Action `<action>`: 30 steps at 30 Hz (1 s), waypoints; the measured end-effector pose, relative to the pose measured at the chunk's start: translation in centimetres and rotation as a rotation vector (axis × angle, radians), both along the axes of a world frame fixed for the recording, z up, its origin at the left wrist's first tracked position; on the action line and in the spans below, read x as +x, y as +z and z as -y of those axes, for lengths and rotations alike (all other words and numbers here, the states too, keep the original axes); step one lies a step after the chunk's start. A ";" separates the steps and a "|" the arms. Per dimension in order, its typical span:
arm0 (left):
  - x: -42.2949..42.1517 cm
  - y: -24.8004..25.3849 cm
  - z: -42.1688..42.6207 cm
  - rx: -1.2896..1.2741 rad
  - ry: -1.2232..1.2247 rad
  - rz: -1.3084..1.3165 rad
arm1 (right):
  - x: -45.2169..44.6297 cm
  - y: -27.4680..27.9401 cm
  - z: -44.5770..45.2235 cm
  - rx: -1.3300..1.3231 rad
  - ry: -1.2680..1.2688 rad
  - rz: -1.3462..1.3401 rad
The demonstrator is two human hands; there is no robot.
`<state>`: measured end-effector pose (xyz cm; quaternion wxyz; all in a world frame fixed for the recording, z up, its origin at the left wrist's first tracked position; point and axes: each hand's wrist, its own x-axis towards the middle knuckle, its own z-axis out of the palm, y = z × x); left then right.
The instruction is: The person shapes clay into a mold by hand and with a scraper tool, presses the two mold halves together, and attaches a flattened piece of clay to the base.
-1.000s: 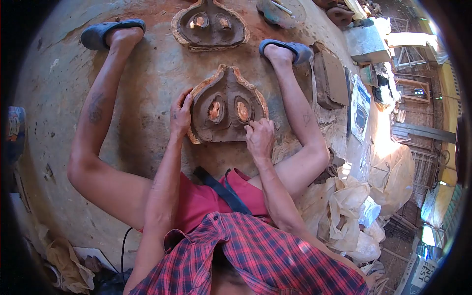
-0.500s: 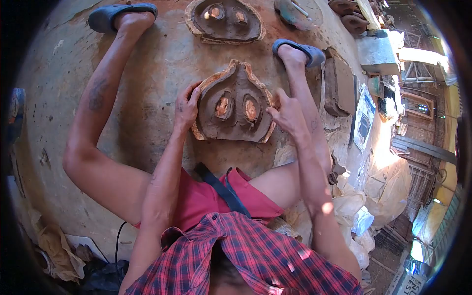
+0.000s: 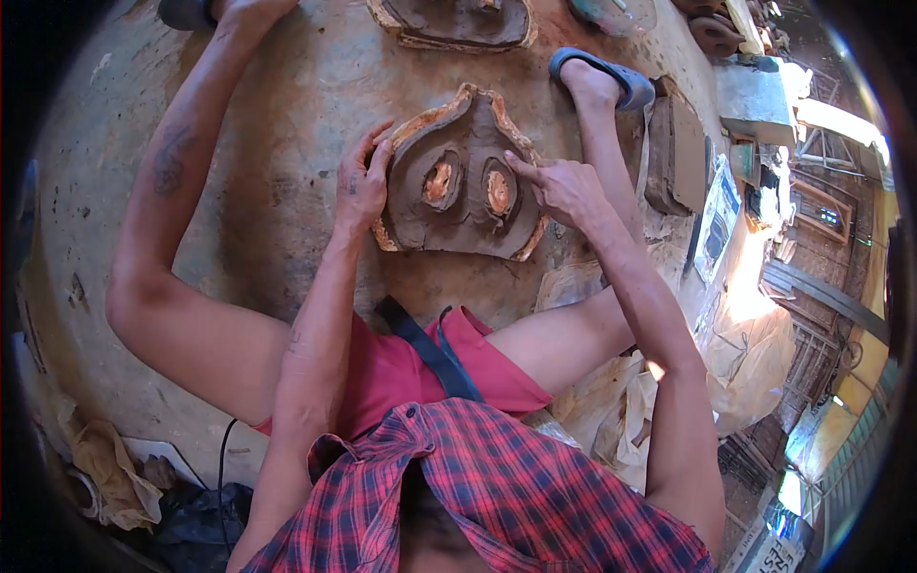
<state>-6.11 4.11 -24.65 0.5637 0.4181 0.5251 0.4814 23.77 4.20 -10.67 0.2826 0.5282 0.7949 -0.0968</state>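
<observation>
A mould (image 3: 415, 129) with a rough orange-tan rim lies on the floor between the legs. Dark grey-brown clay (image 3: 468, 143) lines its inside. Two raised clay ovals show orange centres, a left oval (image 3: 438, 182) and a right oval (image 3: 498, 193). At the left rim is my left hand (image 3: 361, 183), its thumb side against the edge and its fingers apart. My right hand (image 3: 565, 188) reaches over the right rim. Its index finger is stretched out and touches the clay just above the right oval; the other fingers are partly curled.
A second clay-lined mould (image 3: 458, 29) lies beyond, cut off by the top edge. A dark rectangular clay block (image 3: 673, 158) stands right of the right foot in its blue clog (image 3: 626, 84). Crumpled sheeting (image 3: 616, 406) lies beside the right thigh.
My right hand has moved from the right rim inward, its index finger now on the clay. My left hand's fingers have loosened at the left rim. The view has shifted slightly.
</observation>
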 end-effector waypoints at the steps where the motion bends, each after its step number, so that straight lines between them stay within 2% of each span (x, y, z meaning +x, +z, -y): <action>1: 0.0 -0.2 0.1 -0.010 -0.004 -0.002 | 0.0 -0.1 0.9 0.025 -0.036 0.002; 4: 0.3 -0.3 0.1 -0.050 0.013 0.048 | 0.1 -0.5 3.8 0.024 -0.173 -0.026; 5: 0.2 0.3 0.1 -0.067 0.009 0.046 | -0.3 -0.4 5.1 0.067 -0.194 -0.117; 10: 0.2 -0.2 0.0 -0.069 0.026 0.041 | -3.7 -0.5 9.1 0.012 -0.376 -0.043; 13: 0.0 0.2 0.1 -0.100 0.007 0.073 | -5.8 0.5 11.6 0.020 -0.474 -0.168; 15: 0.0 -0.3 -0.7 -0.077 0.019 0.090 | -7.0 2.2 12.3 0.125 -0.660 -0.634; 16: -0.1 -0.7 -0.1 -0.087 0.010 0.100 | -7.5 3.5 11.9 0.114 -0.659 -0.632; 18: -0.1 -0.7 0.2 -0.086 0.006 0.113 | -8.1 6.1 10.7 0.268 -0.866 -0.829; 20: 0.0 -0.6 -0.2 -0.066 0.014 0.135 | -5.4 4.6 10.0 0.294 -0.872 -0.866; 22: -0.1 -0.7 -0.2 -0.052 0.005 0.076 | -3.8 3.3 9.5 0.342 -0.929 -0.731; 24: -0.1 -0.5 -0.2 -0.055 0.010 0.068 | -2.5 0.2 10.4 0.365 -0.888 -0.750; 26: -0.1 -0.5 0.0 -0.067 0.011 0.061 | -2.6 -0.8 10.7 0.482 -0.701 -0.723; 30: -0.2 -0.5 -0.2 -0.066 -0.005 0.098 | -4.7 -1.1 10.6 0.547 -0.671 -0.668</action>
